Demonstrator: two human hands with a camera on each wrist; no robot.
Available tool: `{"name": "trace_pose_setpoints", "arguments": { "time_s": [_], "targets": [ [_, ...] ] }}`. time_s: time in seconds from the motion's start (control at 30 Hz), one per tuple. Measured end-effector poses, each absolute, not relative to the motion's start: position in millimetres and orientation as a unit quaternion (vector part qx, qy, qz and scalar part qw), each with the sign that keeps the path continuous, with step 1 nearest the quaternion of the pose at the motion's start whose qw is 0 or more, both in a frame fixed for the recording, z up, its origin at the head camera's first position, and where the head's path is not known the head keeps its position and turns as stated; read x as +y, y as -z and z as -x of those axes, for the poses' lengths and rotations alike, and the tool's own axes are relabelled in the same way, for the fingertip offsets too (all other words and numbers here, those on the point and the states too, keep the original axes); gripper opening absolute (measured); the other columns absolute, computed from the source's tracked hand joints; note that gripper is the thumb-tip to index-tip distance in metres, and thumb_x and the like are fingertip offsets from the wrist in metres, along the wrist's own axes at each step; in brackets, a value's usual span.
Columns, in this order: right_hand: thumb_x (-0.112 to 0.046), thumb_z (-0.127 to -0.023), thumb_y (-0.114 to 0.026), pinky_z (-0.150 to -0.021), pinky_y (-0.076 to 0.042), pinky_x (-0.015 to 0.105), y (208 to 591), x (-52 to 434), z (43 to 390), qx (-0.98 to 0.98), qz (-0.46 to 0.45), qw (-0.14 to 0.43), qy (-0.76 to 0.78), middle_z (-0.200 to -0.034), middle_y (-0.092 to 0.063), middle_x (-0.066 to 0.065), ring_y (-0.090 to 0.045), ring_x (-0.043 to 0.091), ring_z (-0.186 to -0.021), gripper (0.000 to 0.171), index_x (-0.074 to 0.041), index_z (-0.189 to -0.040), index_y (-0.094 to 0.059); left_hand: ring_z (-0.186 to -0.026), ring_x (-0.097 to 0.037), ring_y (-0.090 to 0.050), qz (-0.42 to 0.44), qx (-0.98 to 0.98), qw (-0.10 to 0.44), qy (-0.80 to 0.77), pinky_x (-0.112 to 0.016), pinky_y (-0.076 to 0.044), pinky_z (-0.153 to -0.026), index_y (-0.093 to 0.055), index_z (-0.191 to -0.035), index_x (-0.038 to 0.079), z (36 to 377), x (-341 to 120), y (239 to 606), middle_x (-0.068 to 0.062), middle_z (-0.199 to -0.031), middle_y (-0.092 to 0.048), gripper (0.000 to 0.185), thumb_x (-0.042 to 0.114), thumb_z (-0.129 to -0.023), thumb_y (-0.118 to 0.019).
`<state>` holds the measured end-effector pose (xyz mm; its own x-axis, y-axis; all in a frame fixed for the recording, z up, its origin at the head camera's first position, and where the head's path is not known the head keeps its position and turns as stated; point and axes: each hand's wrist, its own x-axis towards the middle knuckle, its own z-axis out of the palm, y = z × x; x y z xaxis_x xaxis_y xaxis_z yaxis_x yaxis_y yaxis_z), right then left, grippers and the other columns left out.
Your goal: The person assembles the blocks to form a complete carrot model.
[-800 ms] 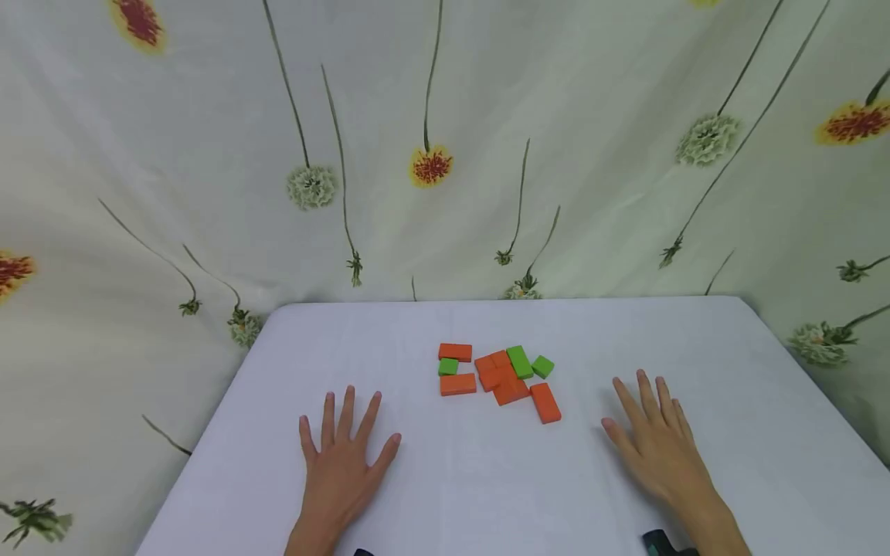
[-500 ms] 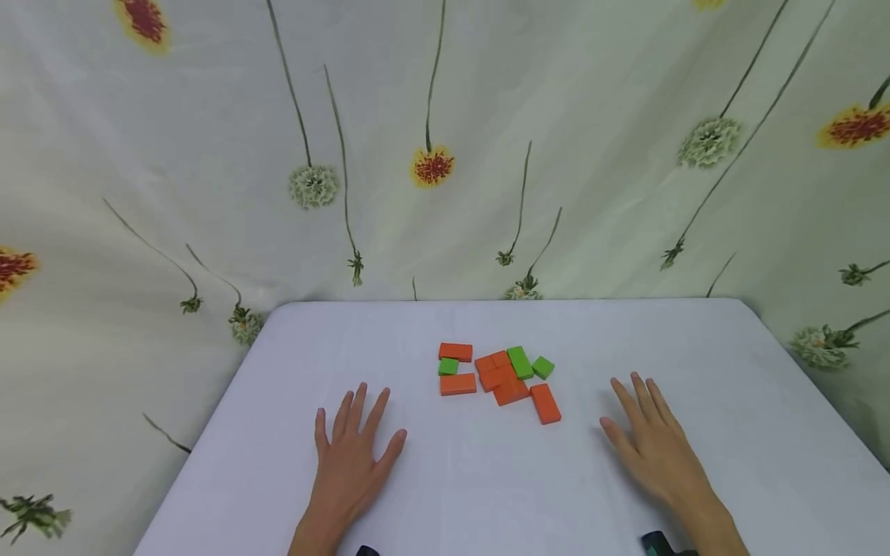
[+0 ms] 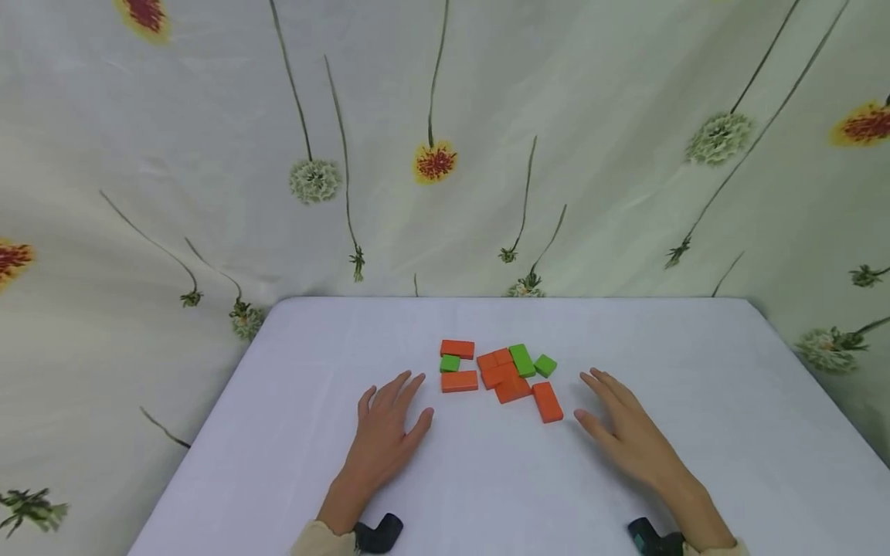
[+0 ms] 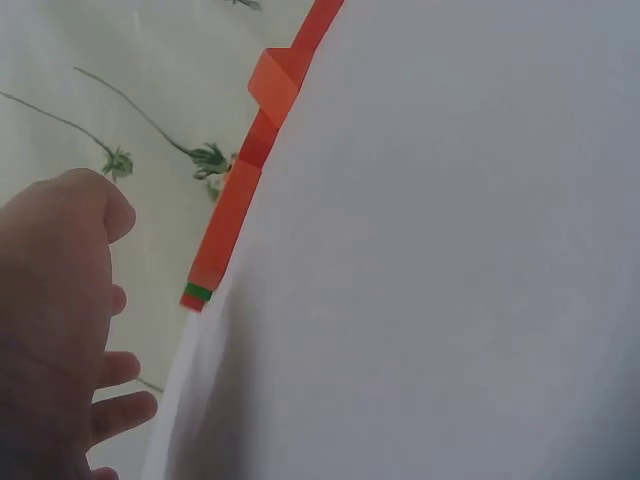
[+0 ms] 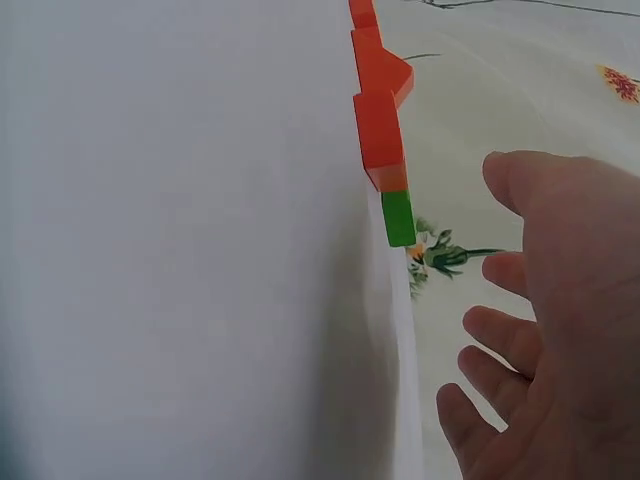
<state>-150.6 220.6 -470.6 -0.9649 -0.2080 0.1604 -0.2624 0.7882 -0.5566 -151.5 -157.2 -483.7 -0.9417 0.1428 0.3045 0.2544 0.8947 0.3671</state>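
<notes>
Several orange and green blocks lie in a loose group toward the back middle of the white table. On the left of the group, a small green block (image 3: 450,364) sits between two orange blocks, the nearer one (image 3: 460,381) lying lengthwise. A tilted orange block (image 3: 548,402) and a small green block (image 3: 545,365) mark its right side. My left hand (image 3: 385,432) hovers at the group's lower left, fingers relaxed and holding nothing. To the right, my right hand (image 3: 629,432) has its fingers extended toward the blocks, apart from them and holding nothing.
The white table (image 3: 487,494) ends at a back edge against a pale cloth (image 3: 591,93) printed with flowers. Dark wrist devices, one at the left wrist (image 3: 378,533) and one at the right (image 3: 653,538), sit over the front part of the table.
Both hands have moved inward and closer to the blocks, the left one rightward and the right one leftward. Their fingers are less spread than before. The blocks lie as they did.
</notes>
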Motion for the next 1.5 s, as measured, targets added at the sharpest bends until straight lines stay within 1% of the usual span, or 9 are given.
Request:
{"name": "trace_pose_setpoints", "arguments": {
  "time_s": [0.13, 0.3, 0.53, 0.67, 0.87, 1.03, 1.2, 1.3, 1.5],
  "targets": [
    [-0.044, -0.101, -0.063, -0.114, -0.036, 0.068, 472.6, 212.4, 159.6, -0.936, -0.148, 0.043, -0.317, -0.16, -0.041, 0.014, -0.036, 0.039, -0.148, 0.064, -0.015, -0.155, -0.045, -0.141, -0.033, -0.047, 0.115, -0.953, 0.134, 0.247, -0.06, -0.029, -0.117, -0.052, -0.15, 0.014, 167.1, -148.2, 487.5, -0.013, -0.152, -0.052, 0.054, 0.036, -0.102, -0.061],
    [-0.04, -0.1, -0.067, -0.112, -0.039, 0.067, 476.4, 205.2, 168.9, -0.916, -0.189, 0.046, -0.352, -0.156, -0.047, 0.013, -0.041, 0.039, -0.144, 0.061, -0.015, -0.152, -0.049, -0.144, -0.031, -0.045, 0.103, -0.945, 0.122, 0.285, -0.058, -0.033, -0.117, -0.051, -0.151, 0.014, 192.2, -144.7, 491.0, -0.011, -0.153, -0.051, 0.048, 0.03, -0.106, -0.054],
    [-0.034, -0.097, -0.071, -0.111, -0.042, 0.063, 483.1, 203.4, 175.3, -0.911, -0.206, 0.059, -0.353, -0.149, -0.055, 0.011, -0.047, 0.037, -0.14, 0.054, -0.013, -0.145, -0.057, -0.15, -0.029, -0.037, 0.136, -0.934, 0.087, 0.318, -0.06, -0.027, -0.119, -0.047, -0.155, 0.015, 225.8, -139.0, 485.8, -0.006, -0.162, -0.043, 0.047, 0.027, -0.11, -0.043],
    [-0.031, -0.095, -0.074, -0.11, -0.045, 0.061, 487.3, 204.7, 176.5, -0.913, -0.209, 0.062, -0.346, -0.145, -0.058, 0.009, -0.05, 0.036, -0.137, 0.051, -0.014, -0.141, -0.062, -0.152, -0.025, -0.035, 0.158, -0.939, 0.061, 0.299, -0.058, -0.025, -0.119, -0.043, -0.158, 0.015, 233.1, -136.5, 485.5, -0.001, -0.164, -0.04, 0.049, 0.027, -0.111, -0.038],
    [-0.029, -0.092, -0.078, -0.109, -0.047, 0.059, 492.1, 204.8, 180.8, -0.913, -0.209, 0.066, -0.344, -0.144, -0.06, 0.008, -0.052, 0.035, -0.136, 0.053, -0.015, -0.141, -0.062, -0.149, -0.026, -0.039, 0.166, -0.945, 0.074, 0.272, -0.055, -0.027, -0.119, -0.045, -0.156, 0.013, 236.2, -135.7, 488.8, -0.004, -0.16, -0.046, 0.048, 0.026, -0.11, -0.038],
    [-0.025, -0.092, -0.078, -0.109, -0.047, 0.06, 495.9, 202.7, 181.8, -0.913, -0.211, 0.059, -0.343, -0.147, -0.058, 0.008, -0.052, 0.035, -0.137, 0.054, -0.017, -0.142, -0.061, -0.146, -0.028, -0.04, 0.166, -0.948, 0.094, 0.255, -0.057, -0.029, -0.119, -0.051, -0.153, 0.012, 237.1, -139.3, 496.5, -0.007, -0.154, -0.05, 0.046, 0.023, -0.109, -0.042],
    [-0.022, -0.091, -0.079, -0.11, -0.046, 0.059, 498.2, 198.8, 181.8, -0.91, -0.213, 0.055, -0.35, -0.149, -0.057, 0.007, -0.052, 0.035, -0.138, 0.056, -0.018, -0.143, -0.06, -0.14, -0.03, -0.046, 0.173, -0.943, 0.14, 0.247, -0.057, -0.037, -0.115, -0.062, -0.142, 0.008, 239.0, -145.5, 502.8, -0.009, -0.144, -0.056, 0.04, 0.01, -0.103, -0.054],
    [-0.022, -0.091, -0.079, -0.11, -0.047, 0.057, 498.9, 197.1, 181.0, -0.912, -0.209, 0.053, -0.348, -0.15, -0.057, 0.005, -0.052, 0.033, -0.139, 0.056, -0.02, -0.144, -0.06, -0.133, -0.03, -0.052, 0.176, -0.937, 0.165, 0.254, -0.056, -0.042, -0.111, -0.068, -0.134, 0.007, 238.5, -147.9, 502.5, -0.01, -0.137, -0.06, 0.035, 0.006, -0.099, -0.063],
    [-0.02, -0.09, -0.08, -0.109, -0.048, 0.055, 497.4, 196.7, 176.9, -0.913, -0.206, 0.064, -0.346, -0.146, -0.06, 0.003, -0.055, 0.03, -0.137, 0.056, -0.02, -0.142, -0.061, -0.114, -0.028, -0.062, 0.176, -0.925, 0.204, 0.267, -0.052, -0.048, -0.098, -0.075, -0.117, 0.009, 234.0, -148.9, 498.8, -0.007, -0.119, -0.066, 0.025, 0.007, -0.092, -0.076]
  ]
}}
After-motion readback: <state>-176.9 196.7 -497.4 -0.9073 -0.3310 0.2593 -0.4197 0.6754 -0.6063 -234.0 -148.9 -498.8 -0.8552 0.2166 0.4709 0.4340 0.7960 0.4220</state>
